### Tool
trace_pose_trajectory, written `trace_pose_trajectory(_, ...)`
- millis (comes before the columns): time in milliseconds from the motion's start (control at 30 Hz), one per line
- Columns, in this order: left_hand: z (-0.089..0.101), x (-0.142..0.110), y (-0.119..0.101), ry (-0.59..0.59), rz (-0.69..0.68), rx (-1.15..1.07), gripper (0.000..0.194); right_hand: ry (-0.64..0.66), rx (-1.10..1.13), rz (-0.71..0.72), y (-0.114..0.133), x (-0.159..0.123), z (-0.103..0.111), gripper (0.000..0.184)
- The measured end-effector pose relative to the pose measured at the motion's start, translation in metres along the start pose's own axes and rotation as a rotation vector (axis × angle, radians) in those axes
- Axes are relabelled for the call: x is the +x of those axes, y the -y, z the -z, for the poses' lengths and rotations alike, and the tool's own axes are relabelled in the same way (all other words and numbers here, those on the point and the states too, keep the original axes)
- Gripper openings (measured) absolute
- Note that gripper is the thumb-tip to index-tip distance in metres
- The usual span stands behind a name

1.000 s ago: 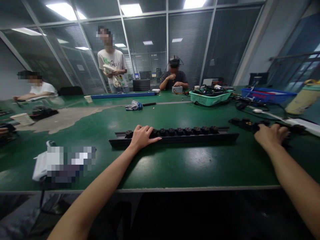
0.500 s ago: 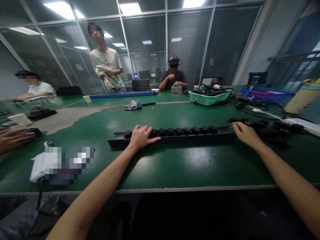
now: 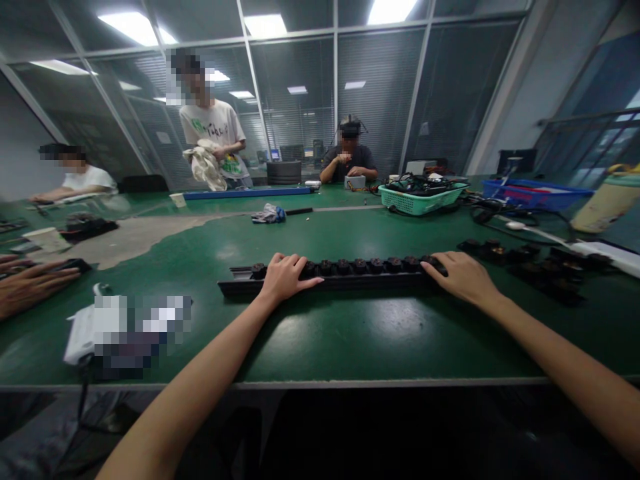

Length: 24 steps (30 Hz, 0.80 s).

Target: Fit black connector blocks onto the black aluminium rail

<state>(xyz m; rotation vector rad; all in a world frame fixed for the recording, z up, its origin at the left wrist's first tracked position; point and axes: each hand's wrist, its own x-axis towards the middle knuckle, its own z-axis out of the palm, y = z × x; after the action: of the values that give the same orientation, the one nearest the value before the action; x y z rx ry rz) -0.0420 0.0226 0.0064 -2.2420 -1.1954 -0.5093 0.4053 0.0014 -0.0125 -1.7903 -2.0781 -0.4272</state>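
On the green table point(image 3: 350, 347), the left hand point(image 3: 284, 277) clasped the black rail point(image 3: 370, 283), probably stiff and best held by its sides. The right hand point(image 3: 463, 277) was at its right end, its grip unclear.

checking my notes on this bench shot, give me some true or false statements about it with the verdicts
1. The left hand is on the long black rail. True.
2. The right hand is inside the green basket. False: it is at the rail's right end.
3. A row of small black parts sits along the rail. True.
4. The blue basket is left of the green one. False: it is to its right.
5. The standing person holds a pale cloth. True.
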Motion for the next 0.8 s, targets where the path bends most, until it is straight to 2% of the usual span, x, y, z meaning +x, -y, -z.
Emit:
trace_pose_trajectory(200, -0.001, -0.001, 0.0, -0.006, 0.001, 0.015, 0.063, 0.166, -0.133, 0.023, 0.013, 0.016, 0.012, 0.054)
trace_pose_trajectory(267, -0.002, -0.001, 0.0, -0.005, -0.003, 0.018, 0.062, 0.145, -0.151, -0.005, 0.016, 0.015, 0.009, 0.054)
trace_pose_trajectory(433, -0.002, 0.0, 0.0, 0.0, -0.009, 0.023, 0.065, -0.025, -0.054, -0.124, 0.021, 0.001, -0.009, 0.058)
trace_pose_trajectory(600, -0.002, 0.0, -0.001, -0.003, 0.004, 0.02, 0.064, -0.145, -0.057, -0.079, 0.019, 0.0, -0.015, 0.052)
trace_pose_trajectory(700, -0.001, 0.0, -0.001, -0.004, 0.002, 0.018, 0.064, -0.132, -0.061, -0.094, 0.019, 0.002, -0.017, 0.05)
trace_pose_trajectory(800, 0.0, 0.001, -0.001, -0.005, 0.001, 0.018, 0.064, -0.053, -0.023, -0.105, 0.02, 0.004, -0.019, 0.048)
